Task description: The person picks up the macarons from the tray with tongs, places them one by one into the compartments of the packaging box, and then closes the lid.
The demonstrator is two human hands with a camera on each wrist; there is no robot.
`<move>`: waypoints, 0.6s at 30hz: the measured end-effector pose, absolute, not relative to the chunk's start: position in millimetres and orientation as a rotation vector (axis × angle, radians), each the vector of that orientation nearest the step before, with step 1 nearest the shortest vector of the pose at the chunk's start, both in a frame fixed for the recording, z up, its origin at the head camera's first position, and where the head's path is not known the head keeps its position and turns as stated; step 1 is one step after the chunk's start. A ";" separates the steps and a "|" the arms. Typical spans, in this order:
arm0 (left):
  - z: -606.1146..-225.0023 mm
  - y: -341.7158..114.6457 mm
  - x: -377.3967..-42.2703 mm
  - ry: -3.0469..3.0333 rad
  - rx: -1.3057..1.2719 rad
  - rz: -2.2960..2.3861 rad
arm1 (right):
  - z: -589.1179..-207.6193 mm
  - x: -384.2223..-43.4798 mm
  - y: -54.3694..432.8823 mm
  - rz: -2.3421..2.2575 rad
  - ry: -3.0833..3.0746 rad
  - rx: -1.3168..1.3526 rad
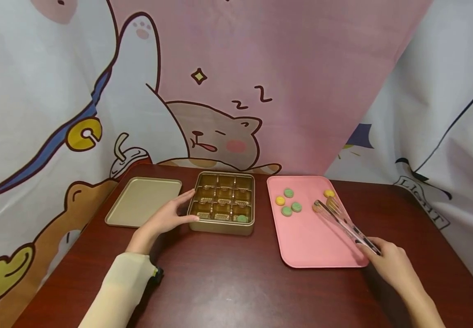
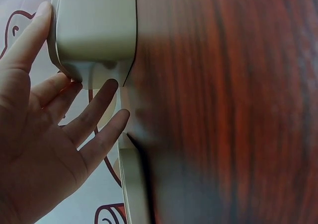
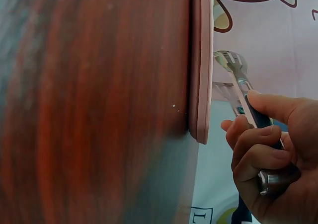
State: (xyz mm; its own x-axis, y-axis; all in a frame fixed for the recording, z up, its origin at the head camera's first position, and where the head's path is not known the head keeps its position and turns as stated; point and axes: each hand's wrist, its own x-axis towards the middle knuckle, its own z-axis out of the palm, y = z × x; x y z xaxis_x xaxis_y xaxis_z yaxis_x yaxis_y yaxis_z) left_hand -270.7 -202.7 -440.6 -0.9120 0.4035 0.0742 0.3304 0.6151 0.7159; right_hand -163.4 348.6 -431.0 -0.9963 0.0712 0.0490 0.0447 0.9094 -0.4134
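Note:
My left hand (image 1: 164, 218) rests its thumb and fingertips against the left side of a gold tin box (image 1: 224, 227), its fingers fairly straight. The box has a divided insert, and one small round green sweet (image 1: 242, 218) lies in its front right compartment. My right hand (image 1: 390, 259) grips metal tongs (image 3: 256, 110) near their handle end. The tongs reach over a pink tray (image 1: 314, 246), with a yellowish round sweet (image 1: 316, 207) at their tips; I cannot tell whether they pinch it. On the tray lie several green sweets (image 1: 296, 207) and yellow sweets (image 1: 280, 200).
A flat gold lid (image 1: 146, 200) lies left of the box on the dark wooden table (image 1: 228, 282). Behind the table hangs a cartoon-printed cloth (image 1: 302, 91), which also runs along both sides.

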 end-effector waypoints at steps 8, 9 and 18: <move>-441.4 -201.1 -270.9 2.735 0.608 1.178 | -435.2 -164.4 349.6 0.584 -3.053 -0.098; -441.4 -201.0 -270.8 2.730 0.600 1.182 | -435.4 -164.7 349.5 0.580 -3.064 -0.104; -442.9 -201.6 -270.7 2.724 0.599 1.192 | -431.1 -171.2 344.8 0.598 -3.129 -0.150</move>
